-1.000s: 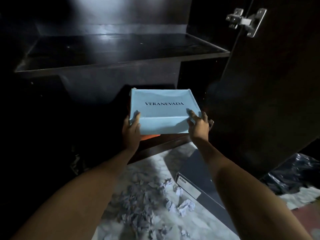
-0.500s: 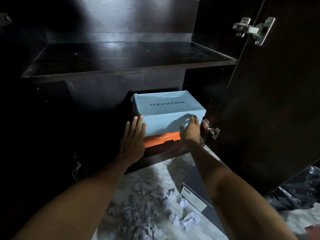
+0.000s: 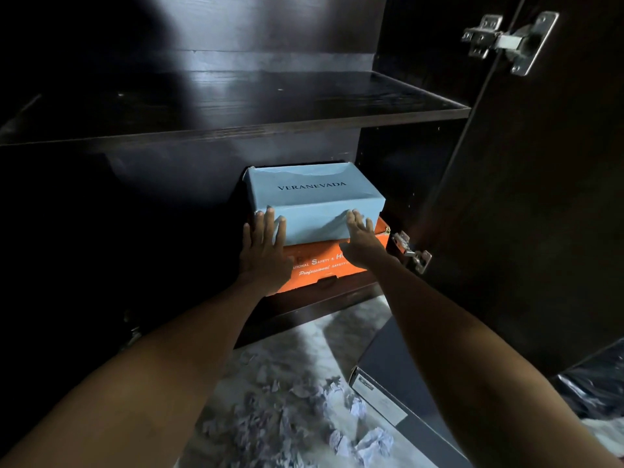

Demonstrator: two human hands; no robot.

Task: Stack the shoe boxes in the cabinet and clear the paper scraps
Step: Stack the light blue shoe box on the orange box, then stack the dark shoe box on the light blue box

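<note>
Pale blue cardboard formed the upper shoe box (image 3: 314,204), lettered VERANEVADA on its lid, seated at the centre of the frame on top of an orange shoe box (image 3: 332,263) in the lower compartment of the dark wooden cabinet (image 3: 236,130). The left hand (image 3: 265,246) lay flat against the front left of the blue box, fingers straight and spread, its grip wide and holding nothing. The right hand (image 3: 361,238) pressed the front right of the same box, fingers likewise extended, grip wide. A dark grey shoe box (image 3: 401,383) with a white label lay on the pale floor (image 3: 304,342) at lower right, outside the cabinet. Crumpled paper scraps (image 3: 293,413) were scattered on the floor at lower centre, just beside that box. The cabinet door (image 3: 540,197) stood open at right, with metal hinges (image 3: 510,42) visible at upper right.
</note>
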